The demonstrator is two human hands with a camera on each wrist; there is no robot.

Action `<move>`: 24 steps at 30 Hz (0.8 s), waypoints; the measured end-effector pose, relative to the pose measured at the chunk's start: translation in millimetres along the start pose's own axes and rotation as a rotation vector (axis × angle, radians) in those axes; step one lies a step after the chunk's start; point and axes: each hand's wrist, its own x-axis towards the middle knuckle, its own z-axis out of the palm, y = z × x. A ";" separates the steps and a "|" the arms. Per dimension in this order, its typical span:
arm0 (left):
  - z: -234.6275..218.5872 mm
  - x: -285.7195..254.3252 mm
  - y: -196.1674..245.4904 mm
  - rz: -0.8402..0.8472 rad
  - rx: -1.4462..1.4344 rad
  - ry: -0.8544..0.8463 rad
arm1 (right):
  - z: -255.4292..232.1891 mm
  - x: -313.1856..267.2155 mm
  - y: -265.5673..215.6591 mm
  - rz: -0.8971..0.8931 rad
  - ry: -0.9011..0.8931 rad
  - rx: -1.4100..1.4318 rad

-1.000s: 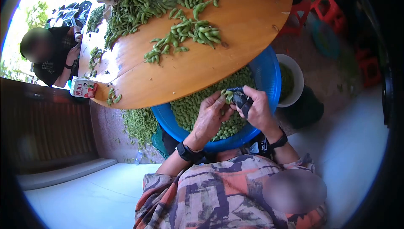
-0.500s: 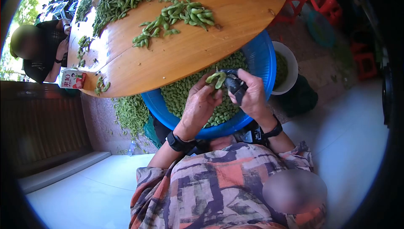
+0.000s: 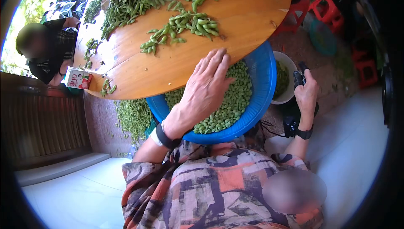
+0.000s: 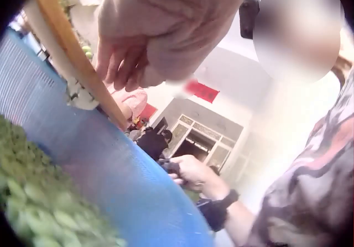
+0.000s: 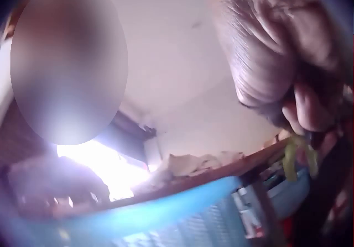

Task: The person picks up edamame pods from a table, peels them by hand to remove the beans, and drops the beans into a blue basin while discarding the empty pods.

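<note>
My left hand [image 3: 206, 84] reaches over the near edge of the wooden table [image 3: 126, 73], its fingers extended and nothing seen in them. Below it is a blue basin [image 3: 263, 69] of shelled green beans [image 3: 235, 98]. Off to the right, my right hand [image 3: 307, 92], with black wrapping [image 3: 299, 79] on its fingers, is beside a white bucket [image 3: 290, 63] with green matter inside. In the right wrist view, a split green bean pod [image 5: 298, 158] hangs at the curled fingertips, pinched there. Loose bean pods [image 3: 185, 27] lie beyond my left hand.
A larger heap of pods [image 3: 143, 2] covers the far tabletop. A printed carton [image 3: 78, 78] stands at the left edge, near a seated person [image 3: 54, 52]. More green pods [image 3: 134, 117] lie on the floor at left; red stools [image 3: 326, 12] stand at right.
My hands have parted from over the basin, where both were at a split pod. The right hand went right to the bucket; the left moved up to the table edge, fingers straightened.
</note>
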 end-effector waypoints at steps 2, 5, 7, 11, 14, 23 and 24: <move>13.0 15.3 -4.3 0.008 0.086 -0.053 | -2.5 -2.2 -8.8 0.090 -0.107 0.113; 16.7 19.9 -9.6 0.015 0.189 -0.107 | 0.7 -2.9 5.0 0.131 -0.194 0.074; 14.0 17.0 -11.8 0.011 0.206 -0.110 | 1.2 -5.7 10.3 0.111 -0.160 0.128; -13.5 -9.4 -30.7 -0.088 0.313 -0.203 | 3.5 -10.8 31.1 0.094 -0.108 0.167; -35.3 -30.1 -49.4 -0.154 0.399 -0.235 | 2.3 -12.7 38.9 0.093 -0.148 0.102; -79.6 -74.9 -114.0 -0.322 0.638 0.152 | 3.8 -14.6 19.9 0.095 -0.203 0.139; -86.9 -73.3 -119.1 -0.323 0.675 0.254 | 4.9 -15.3 20.0 0.091 -0.205 0.141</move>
